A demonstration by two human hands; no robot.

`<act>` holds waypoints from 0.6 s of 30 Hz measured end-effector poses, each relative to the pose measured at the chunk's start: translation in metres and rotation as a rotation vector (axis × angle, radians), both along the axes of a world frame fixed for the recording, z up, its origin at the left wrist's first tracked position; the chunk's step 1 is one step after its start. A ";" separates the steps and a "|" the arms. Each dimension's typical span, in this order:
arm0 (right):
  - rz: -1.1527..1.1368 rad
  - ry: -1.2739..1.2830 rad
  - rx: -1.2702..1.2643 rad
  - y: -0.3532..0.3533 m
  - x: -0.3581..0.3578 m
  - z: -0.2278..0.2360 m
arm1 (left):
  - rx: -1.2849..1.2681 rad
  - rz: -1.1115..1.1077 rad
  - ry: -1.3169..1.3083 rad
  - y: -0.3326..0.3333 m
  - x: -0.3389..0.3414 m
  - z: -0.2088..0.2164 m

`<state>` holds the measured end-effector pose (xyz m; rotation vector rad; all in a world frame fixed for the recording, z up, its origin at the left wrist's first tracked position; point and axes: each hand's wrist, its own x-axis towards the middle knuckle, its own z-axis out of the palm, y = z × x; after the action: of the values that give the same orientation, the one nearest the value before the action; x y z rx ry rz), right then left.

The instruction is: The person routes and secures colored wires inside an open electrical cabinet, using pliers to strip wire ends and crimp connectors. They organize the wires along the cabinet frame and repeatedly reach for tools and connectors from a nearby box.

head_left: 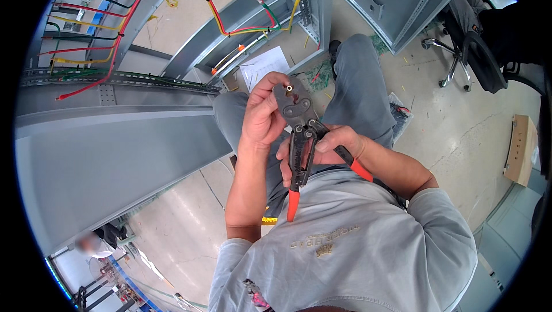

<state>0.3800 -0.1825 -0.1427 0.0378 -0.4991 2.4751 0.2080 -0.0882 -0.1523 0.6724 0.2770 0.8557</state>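
Observation:
A pair of crimping pliers (300, 114) with a dark head and red-tipped handles is held in front of my lap, head pointing away from me. My right hand (340, 141) is wrapped round the handles, which are spread apart. At the jaws sits a small brass-coloured terminal (289, 89), its round opening facing up. My left hand (264, 111) is closed beside the head, with curled fingers at the terminal and jaws. The fingertips behind the head are partly hidden.
A grey metal cabinet frame (115, 154) lies to my left. Red, yellow and green wires (123, 30) run along it. White paper (265, 66) lies on the floor ahead. An office chair (483, 62) and a wooden block (520, 150) are at right. Another person (99, 246) is far left.

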 end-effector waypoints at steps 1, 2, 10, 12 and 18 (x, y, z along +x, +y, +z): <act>-0.002 -0.001 -0.014 -0.001 0.000 0.001 | 0.002 -0.011 -0.003 0.002 0.000 -0.001; 0.001 -0.001 -0.019 -0.001 0.001 0.001 | 0.003 -0.022 -0.005 0.002 0.000 -0.003; 0.007 0.069 -0.071 -0.002 -0.004 0.004 | -0.062 -0.038 -0.068 0.000 0.002 0.004; 0.003 0.054 -0.061 -0.002 -0.003 0.002 | -0.063 -0.042 -0.064 -0.001 0.001 0.004; 0.003 0.016 -0.017 -0.002 -0.002 -0.001 | -0.023 -0.040 -0.057 0.000 0.000 0.000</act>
<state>0.3778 -0.1843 -0.1436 0.0515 -0.4708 2.4797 0.2080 -0.0883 -0.1521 0.6288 0.2214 0.8308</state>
